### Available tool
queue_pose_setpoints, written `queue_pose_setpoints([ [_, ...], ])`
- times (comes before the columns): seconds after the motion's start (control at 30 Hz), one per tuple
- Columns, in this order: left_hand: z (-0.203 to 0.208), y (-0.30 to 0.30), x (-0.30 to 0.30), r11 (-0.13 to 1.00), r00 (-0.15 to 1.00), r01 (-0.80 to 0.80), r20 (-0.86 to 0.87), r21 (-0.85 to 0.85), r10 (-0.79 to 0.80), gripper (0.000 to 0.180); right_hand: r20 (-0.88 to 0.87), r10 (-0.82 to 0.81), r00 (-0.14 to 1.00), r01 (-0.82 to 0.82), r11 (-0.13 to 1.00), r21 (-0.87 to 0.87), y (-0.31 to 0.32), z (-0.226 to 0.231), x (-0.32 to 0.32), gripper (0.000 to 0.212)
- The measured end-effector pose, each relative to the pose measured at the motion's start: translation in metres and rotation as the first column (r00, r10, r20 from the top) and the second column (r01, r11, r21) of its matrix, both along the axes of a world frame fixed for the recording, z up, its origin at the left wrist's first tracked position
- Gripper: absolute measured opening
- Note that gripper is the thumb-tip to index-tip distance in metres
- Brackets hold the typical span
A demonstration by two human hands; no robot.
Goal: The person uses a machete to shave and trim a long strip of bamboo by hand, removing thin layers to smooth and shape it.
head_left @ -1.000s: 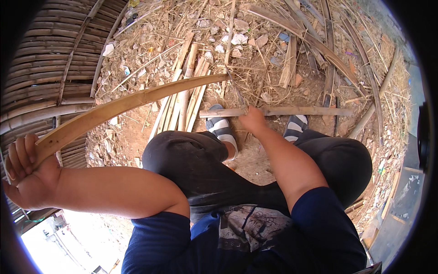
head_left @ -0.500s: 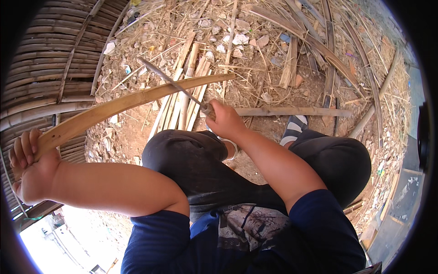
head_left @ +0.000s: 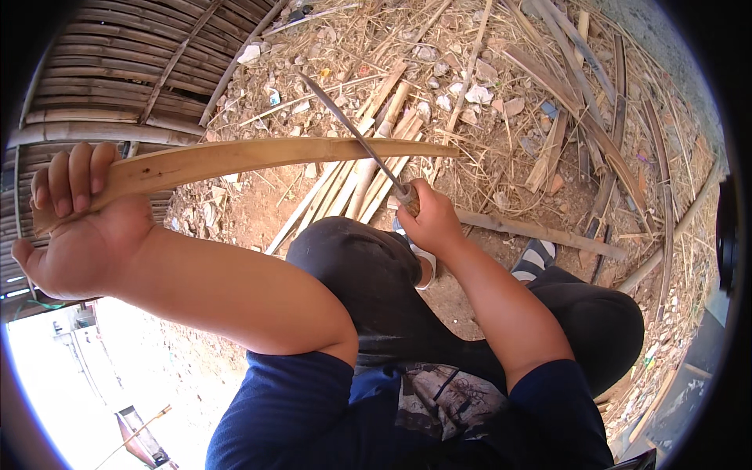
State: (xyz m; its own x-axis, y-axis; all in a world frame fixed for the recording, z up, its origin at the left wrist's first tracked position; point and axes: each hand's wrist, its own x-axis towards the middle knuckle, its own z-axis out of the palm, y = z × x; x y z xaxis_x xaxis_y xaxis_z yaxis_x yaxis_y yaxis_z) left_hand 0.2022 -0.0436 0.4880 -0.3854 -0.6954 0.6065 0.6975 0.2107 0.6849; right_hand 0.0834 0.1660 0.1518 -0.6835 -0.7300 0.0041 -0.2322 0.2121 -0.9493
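Note:
A long split bamboo strip (head_left: 235, 159) stretches from the left toward the middle, its far end narrowing to a point. My left hand (head_left: 94, 215) is closed round the strip's near end, palm up and raised at the left. Wrapped round a short worn handle, my right hand (head_left: 433, 219) grips a long, thin-bladed knife (head_left: 335, 113). Its dark blade slants up and to the left, crossing the strip nearer the pointed end. Whether the edge bites into the bamboo I cannot tell.
Several split bamboo pieces (head_left: 364, 176) lie on the ground beyond my knee. A bamboo pole (head_left: 540, 233) lies by my right foot. More dark strips (head_left: 619, 117) and stones are scattered at the right. A bamboo slat wall (head_left: 102, 70) stands at the upper left.
The view has swung, so the ground appears shifted right. My left hand has risen with the strip, which lies more level. The knife crosses slightly closer to the strip's pointed end.

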Motion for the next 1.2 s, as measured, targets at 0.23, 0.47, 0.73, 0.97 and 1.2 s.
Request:
queue_pose_setpoints([
  [0.23, 0.003, 0.022, 0.036, 0.991, 0.984, 0.130, -0.117, -0.014, -0.131, 0.042, -0.054, -0.258, 0.965, 0.259, 0.895, 0.364, 0.056, -0.053, -0.023, 0.032],
  [0.47, -0.007, 0.009, 0.043, 0.981, 0.896, 0.184, -0.419, 0.051, -0.146, 0.049, 0.006, -0.472, 0.882, 0.469, 0.877, 0.103, 0.071, 0.082, -0.063, 0.028],
  [0.73, -0.031, -0.011, 0.016, 0.818, 0.764, 0.304, -0.638, 0.488, 0.096, 0.038, 0.168, -0.532, 0.830, 0.557, 0.801, -0.217, 0.118, 0.183, -0.066, 0.024],
  [0.97, -0.041, -0.017, -0.003, 0.675, 0.682, 0.565, -0.729, 0.474, -0.060, 0.032, 0.379, -0.520, 0.765, 0.633, 0.503, -0.589, 0.125, 0.248, -0.078, 0.048],
  [1.2, -0.043, -0.012, -0.025, 0.644, 0.695, 0.633, -0.681, 0.430, -0.230, 0.027, 0.624, -0.451, 0.639, 0.746, 0.163, -0.646, 0.149, 0.257, -0.098, 0.039],
])
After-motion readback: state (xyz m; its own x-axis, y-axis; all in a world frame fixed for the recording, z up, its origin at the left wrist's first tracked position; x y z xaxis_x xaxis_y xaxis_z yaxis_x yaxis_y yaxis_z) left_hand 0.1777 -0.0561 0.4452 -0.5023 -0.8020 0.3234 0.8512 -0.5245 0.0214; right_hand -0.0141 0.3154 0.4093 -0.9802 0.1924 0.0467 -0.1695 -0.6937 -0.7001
